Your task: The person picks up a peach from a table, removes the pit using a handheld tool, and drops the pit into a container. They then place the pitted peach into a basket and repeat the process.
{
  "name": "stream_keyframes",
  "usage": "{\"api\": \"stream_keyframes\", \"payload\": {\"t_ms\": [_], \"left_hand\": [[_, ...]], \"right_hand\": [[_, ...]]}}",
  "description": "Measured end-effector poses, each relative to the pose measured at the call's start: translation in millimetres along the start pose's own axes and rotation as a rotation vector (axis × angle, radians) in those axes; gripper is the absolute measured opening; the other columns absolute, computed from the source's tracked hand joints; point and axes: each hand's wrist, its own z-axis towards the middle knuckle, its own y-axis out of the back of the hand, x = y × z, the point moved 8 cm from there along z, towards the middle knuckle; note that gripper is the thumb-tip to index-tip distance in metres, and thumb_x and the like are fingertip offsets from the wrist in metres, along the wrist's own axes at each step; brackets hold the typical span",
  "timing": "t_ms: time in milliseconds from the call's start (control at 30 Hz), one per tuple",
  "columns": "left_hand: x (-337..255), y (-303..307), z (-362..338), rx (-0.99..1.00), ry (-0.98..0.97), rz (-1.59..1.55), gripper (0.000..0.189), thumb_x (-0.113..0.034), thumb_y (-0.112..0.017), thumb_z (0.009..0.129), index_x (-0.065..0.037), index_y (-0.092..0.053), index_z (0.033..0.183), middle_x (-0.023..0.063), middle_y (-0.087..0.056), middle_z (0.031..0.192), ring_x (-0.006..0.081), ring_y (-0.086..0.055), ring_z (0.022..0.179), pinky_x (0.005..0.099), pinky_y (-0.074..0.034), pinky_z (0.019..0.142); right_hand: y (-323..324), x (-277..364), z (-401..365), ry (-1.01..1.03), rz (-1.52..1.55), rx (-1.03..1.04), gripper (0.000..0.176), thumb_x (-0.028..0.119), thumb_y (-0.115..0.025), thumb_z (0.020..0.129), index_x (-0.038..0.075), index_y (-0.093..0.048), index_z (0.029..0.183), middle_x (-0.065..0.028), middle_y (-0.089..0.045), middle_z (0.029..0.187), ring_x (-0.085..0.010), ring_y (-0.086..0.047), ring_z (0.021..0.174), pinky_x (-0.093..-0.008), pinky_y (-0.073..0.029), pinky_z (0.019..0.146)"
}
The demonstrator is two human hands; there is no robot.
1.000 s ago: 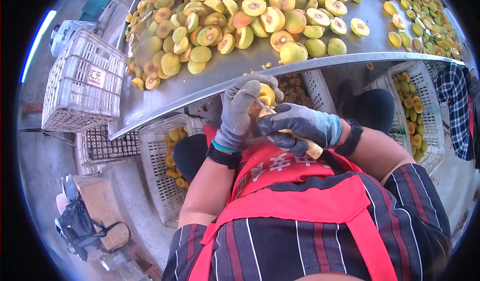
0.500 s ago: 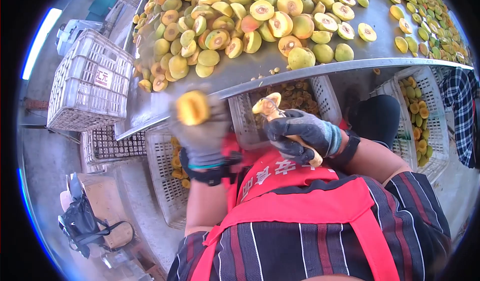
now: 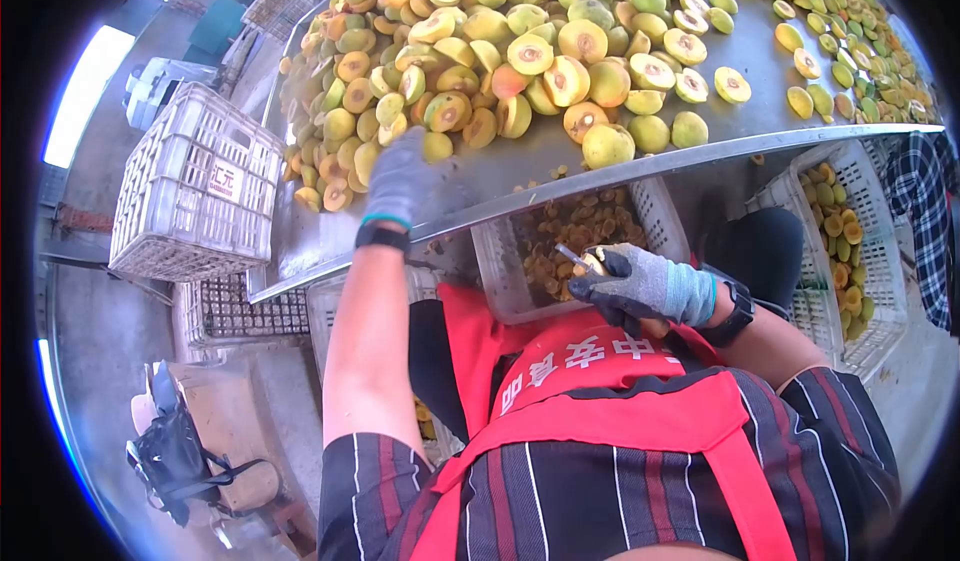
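Fruit: a heap of halves (image 3: 530, 54), smooth-skinned in green, yellow and orange, the cut faces pale yellow with brown centres; it lies on the table, left hand at its near edge.
Table: bare grey sheet metal (image 3: 745, 119) with a raised, shiny front rim.
Left hand: knit grey glove (image 3: 400, 181), blurred by motion, over the near left of the heap; whether its fingers are spread or pinching a half, I cannot tell.
Right hand: grey glove with dark coated fingers (image 3: 640, 286), curled tightly around a slim tool (image 3: 570, 254) with a metal end; a bit of tan handle shows below the fist.
Crate under the table: pale slatted plastic (image 3: 660, 219), holding small brownish-orange pieces (image 3: 590, 223), too jumbled to make out singly.
Right-hand crate: white, perforated (image 3: 880, 191), with yellow-green and orange fruit pieces (image 3: 830, 201) inside.
Left-hand crate: white (image 3: 322, 306), mostly covered by the left forearm and leg; a few orange pieces (image 3: 425, 425) peep out lower down.
Labelled crate: grimy white lattice (image 3: 260, 201) above a darker mesh crate (image 3: 250, 311); contents of both hidden.
Far right: a checked sleeve (image 3: 920, 231), cut off by the lens edge.
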Motion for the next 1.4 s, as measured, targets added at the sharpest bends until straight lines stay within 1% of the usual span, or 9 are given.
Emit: {"api": "stream_keyframes", "payload": {"t_ms": [267,333,533,700,833,1100,1200,1267,1400], "left_hand": [[-13,6,-3,0.171,0.195,-0.181,0.055,-0.029,-0.071,0.070,-0.004,-0.045,0.111,0.0188,-0.059,0.101,0.0317,-0.061,0.087,0.0398,-0.051,0.073],[-14,8,-28,0.104,0.455,-1.419,0.045,-0.032,-0.064,0.079,-0.003,-0.049,0.110,0.0158,-0.061,0.092,0.0272,-0.063,0.074,0.0346,-0.052,0.063],[-112,19,-83,0.400,0.344,-2.362,0.063,-0.053,-0.047,0.086,0.001,-0.048,0.119,0.0112,-0.061,0.094,0.0212,-0.061,0.070,0.0252,-0.049,0.051],[-135,21,-105,0.186,0.587,-2.282,0.056,-0.049,-0.043,0.090,0.001,-0.049,0.116,0.0128,-0.061,0.091,0.0191,-0.060,0.065,0.0293,-0.050,0.056],[-142,14,-114,0.309,0.412,-2.114,0.048,-0.043,-0.041,0.093,-0.004,-0.049,0.119,0.0094,-0.060,0.098,0.0148,-0.060,0.081,0.0241,-0.049,0.059],[-135,31,-105,-0.159,0.200,-1.805,0.054,-0.047,-0.040,0.092,-0.001,-0.044,0.120,0.0094,-0.056,0.107,0.0219,-0.054,0.101,0.0351,-0.040,0.094],[-136,32,-105,-0.213,0.144,-1.832,0.040,-0.037,-0.043,0.094,-0.002,-0.050,0.112,0.0083,-0.055,0.106,0.0157,-0.055,0.094,0.0293,-0.044,0.085],[-140,40,-107,-0.193,0.154,-1.833,0.038,-0.035,-0.045,0.094,-0.001,-0.051,0.110,0.0078,-0.056,0.105,0.0154,-0.055,0.092,0.0293,-0.044,0.085],[-138,45,-104,0.023,0.235,-1.762,0.032,-0.029,-0.050,0.091,0.000,-0.058,0.099,0.0049,-0.059,0.091,0.0119,-0.056,0.082,0.0256,-0.045,0.076]], "right_hand": [[11,0,-10,0.058,0.104,-0.082,0.015,0.020,-0.059,0.084,0.008,-0.051,0.089,0.0003,-0.051,0.061,-0.0088,-0.050,0.051,-0.0235,-0.041,0.044],[14,13,-9,0.114,0.070,-0.074,0.016,0.023,-0.056,0.086,0.008,-0.050,0.087,-0.0004,-0.051,0.060,-0.0097,-0.050,0.048,-0.0230,-0.040,0.042],[10,59,0,0.185,-0.061,-0.139,0.030,0.032,-0.059,0.087,0.005,-0.054,0.098,-0.0049,-0.056,0.065,-0.0131,-0.055,0.052,-0.0273,-0.046,0.045],[6,93,-2,0.691,-0.655,-0.419,0.033,0.031,-0.061,0.084,0.001,-0.053,0.096,-0.0103,-0.059,0.070,-0.0173,-0.059,0.069,-0.0341,-0.047,0.063],[13,61,8,0.281,-0.212,-0.325,0.031,0.027,-0.062,0.084,-0.001,-0.052,0.094,-0.0169,-0.060,0.075,-0.0291,-0.060,0.068,-0.0350,-0.046,0.061],[0,64,7,0.524,-0.353,-0.400,0.032,0.025,-0.061,0.084,-0.003,-0.052,0.097,-0.0199,-0.061,0.078,-0.0341,-0.061,0.074,-0.0355,-0.047,0.064],[-5,67,7,0.558,-0.325,-0.416,0.030,0.022,-0.060,0.084,-0.003,-0.051,0.097,-0.0205,-0.061,0.079,-0.0357,-0.060,0.074,-0.0365,-0.047,0.064],[-11,52,14,0.249,-0.123,-0.256,0.030,0.020,-0.059,0.083,-0.004,-0.051,0.098,-0.0213,-0.061,0.080,-0.0377,-0.060,0.074,-0.0396,-0.048,0.065],[-12,64,4,0.395,-0.458,-0.243,0.031,0.022,-0.059,0.082,-0.002,-0.051,0.099,-0.0223,-0.061,0.081,-0.0379,-0.060,0.073,-0.0417,-0.049,0.065]]}}
